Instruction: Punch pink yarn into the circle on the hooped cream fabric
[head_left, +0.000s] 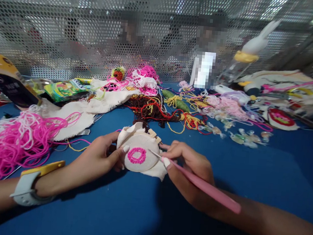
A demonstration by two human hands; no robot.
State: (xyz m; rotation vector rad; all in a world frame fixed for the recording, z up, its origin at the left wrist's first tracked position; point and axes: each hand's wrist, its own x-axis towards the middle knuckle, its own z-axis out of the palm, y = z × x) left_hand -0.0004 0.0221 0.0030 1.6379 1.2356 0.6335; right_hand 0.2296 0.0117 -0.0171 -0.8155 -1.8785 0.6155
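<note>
Cream cloth is stretched in a small embroidery hoop, with a ring of pink yarn loops worked on its face. My left hand grips the hoop's left edge, thumb on the front and fingers behind. Loose cloth folds out above and below the rim, and a wooden clamp shows at the top right. In my right hand a pink-handled punch needle is pinched near its metal end. Its thin tip points at the cloth just right of the pink ring; whether it touches is unclear.
Tangled pink yarn lies at the left beside a dark bottle with a yellow top. Mixed yarns, wrapped sweets and a rabbit-topped bottle line the back of the blue table. A perforated metal screen stands behind.
</note>
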